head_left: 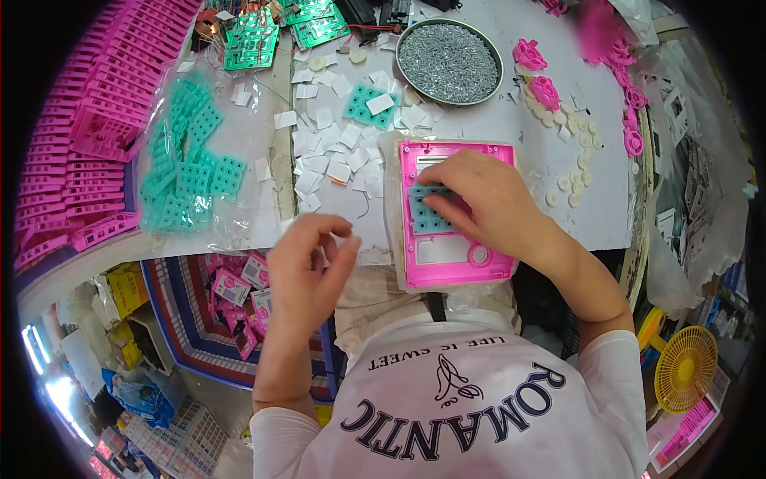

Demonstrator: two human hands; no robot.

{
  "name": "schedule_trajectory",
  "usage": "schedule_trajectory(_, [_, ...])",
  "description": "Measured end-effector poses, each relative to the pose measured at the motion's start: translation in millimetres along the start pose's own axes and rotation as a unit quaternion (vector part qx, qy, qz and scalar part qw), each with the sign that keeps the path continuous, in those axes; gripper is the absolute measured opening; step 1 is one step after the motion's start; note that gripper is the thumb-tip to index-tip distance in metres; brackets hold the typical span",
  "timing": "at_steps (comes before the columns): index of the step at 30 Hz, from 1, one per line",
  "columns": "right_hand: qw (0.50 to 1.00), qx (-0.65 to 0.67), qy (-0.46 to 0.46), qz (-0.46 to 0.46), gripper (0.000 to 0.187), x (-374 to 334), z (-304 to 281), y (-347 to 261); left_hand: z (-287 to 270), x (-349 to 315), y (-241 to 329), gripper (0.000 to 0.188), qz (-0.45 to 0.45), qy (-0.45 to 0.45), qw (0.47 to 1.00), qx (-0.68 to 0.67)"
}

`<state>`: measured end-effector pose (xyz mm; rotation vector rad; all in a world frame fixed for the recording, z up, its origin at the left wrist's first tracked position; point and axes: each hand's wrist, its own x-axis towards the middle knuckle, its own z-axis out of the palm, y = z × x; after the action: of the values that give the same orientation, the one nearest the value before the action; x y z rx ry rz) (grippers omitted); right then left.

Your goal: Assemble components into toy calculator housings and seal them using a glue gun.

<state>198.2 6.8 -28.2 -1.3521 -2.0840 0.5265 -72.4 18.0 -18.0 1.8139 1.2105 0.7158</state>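
Note:
A pink plastic casing (469, 215) lies face down in front of me at the table's near edge, on a pale pad (392, 231). In its left part sits a teal rubber keypad (427, 217) with rows of dark-centred buttons. My right hand (479, 195) reaches over the casing, thumb and fingers closed at the keypad's upper edge. The hand covers part of the keypad. To the left of the casing, my left hand (309, 259) hovers near the table edge with bent fingers, thumb and forefinger apart, nothing visible between them.
White paper squares (335, 152) and another teal keypad (371, 106) lie beyond my left hand. A bag of keypads (191, 172), stacked pink casings (104, 88) and green circuit boards (251, 40) stand left. A round tin of screws (448, 62), pink parts (545, 92) and cream discs (576, 180) lie farther out.

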Motion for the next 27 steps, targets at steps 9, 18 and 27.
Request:
schedule_trajectory(9, [0.998, -0.063, -0.004, 0.022, 0.030, -12, -3, -8, -39, 105, -14, 0.016, 0.027, 0.064, 0.983, 0.170])
schedule_trajectory(18, [0.972, -0.145, -0.182, -0.027, 0.093, -36, -14, -37, -54, 219, -32, 0.059, -0.009, 0.144, 0.867, 0.478])
schedule_trajectory(27, [0.971, -0.129, -0.199, -0.027, 0.089, -38, -16, -38, -118, 252, -47, 0.029, 0.061, 0.171, 0.857, 0.482])
